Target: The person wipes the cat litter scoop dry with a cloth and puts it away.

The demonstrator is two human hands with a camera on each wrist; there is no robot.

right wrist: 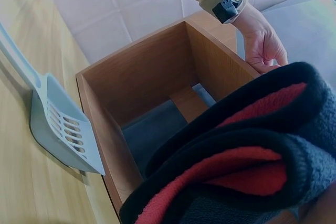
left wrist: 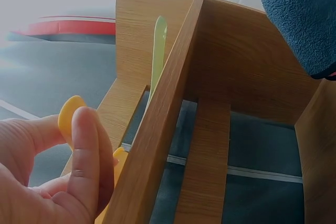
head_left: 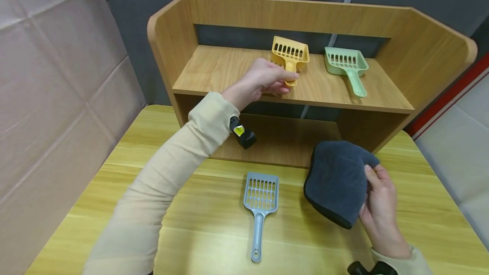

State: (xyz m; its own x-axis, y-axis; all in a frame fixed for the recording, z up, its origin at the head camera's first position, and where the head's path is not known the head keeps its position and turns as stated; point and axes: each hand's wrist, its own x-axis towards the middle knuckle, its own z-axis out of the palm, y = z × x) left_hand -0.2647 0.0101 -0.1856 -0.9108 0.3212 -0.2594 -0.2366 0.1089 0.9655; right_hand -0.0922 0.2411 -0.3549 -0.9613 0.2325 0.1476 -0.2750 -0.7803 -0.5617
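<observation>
Left arm in beige sleeve stretched fwd and up to upper shelf of light wooden shelf unit [head_left: 214, 69]. Left hand [head_left: 259, 82] w/ fingers curled round end of handle of yellow plastic slotted litter scoop [head_left: 290, 54]; thumb and fingertips pinching handle tip, seen close in left wrist view [left wrist: 71, 116]. Scoop head resting on shelf, slots facing back panel, handle pointing toward person, straight out beyond fingertips. Black wrist cam w/ yellow tag strapped under left wrist.

Right arm low, at right front of yellow-wood counter [head_left: 191, 224]. Right hand [head_left: 380, 211] gripping folded dark grey fleece cloth w/ red inner layer [head_left: 336, 181]; fingers wrapped on cloth's right edge, cloth held tilted just above counter, in front of lower shelf opening. Red layer showing only in right wrist view [right wrist: 247, 166].

Mint green plastic slotted litter scoop [head_left: 347, 67] lying on same upper shelf, just right of yellow one, handle toward front edge, not touching it. Grey-blue plastic slotted litter scoop [head_left: 259, 207] flat on counter between the arms, handle toward person, left of cloth, apart from both hands.
</observation>
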